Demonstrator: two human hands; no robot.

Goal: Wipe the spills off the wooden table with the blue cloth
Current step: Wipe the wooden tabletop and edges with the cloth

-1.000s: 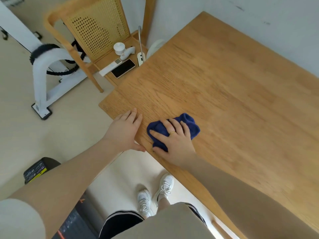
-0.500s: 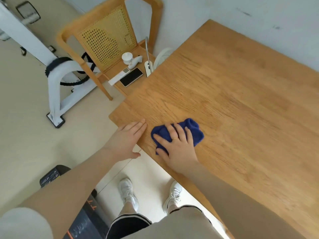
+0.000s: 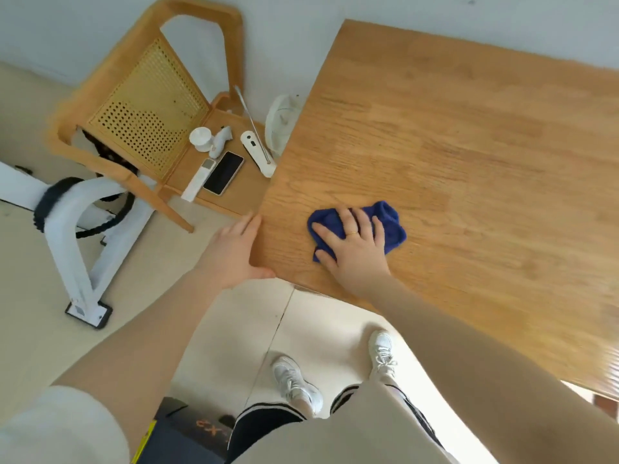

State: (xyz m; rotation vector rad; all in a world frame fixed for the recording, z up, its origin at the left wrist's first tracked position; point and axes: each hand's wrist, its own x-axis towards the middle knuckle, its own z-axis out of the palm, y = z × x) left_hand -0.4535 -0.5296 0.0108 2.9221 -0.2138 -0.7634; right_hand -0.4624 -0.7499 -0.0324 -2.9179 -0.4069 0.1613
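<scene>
A crumpled blue cloth (image 3: 392,226) lies on the wooden table (image 3: 469,155) near its front left corner. My right hand (image 3: 355,244) lies flat on top of the cloth with its fingers spread, pressing it onto the wood. My left hand (image 3: 231,252) rests against the table's left corner, fingers straight along the edge and thumb on the front edge. No spill shows clearly on the wood.
A wooden chair (image 3: 147,105) with a cane back stands left of the table; its seat carries a phone (image 3: 223,173), a remote (image 3: 198,179) and small white items. A white exercise machine (image 3: 77,229) stands on the floor at the left. My feet are below the table edge.
The view has swung so the table corner sits more centrally. My right hand slid the cloth a little away from the corner. My left hand moved off the tabletop onto the corner's edge.
</scene>
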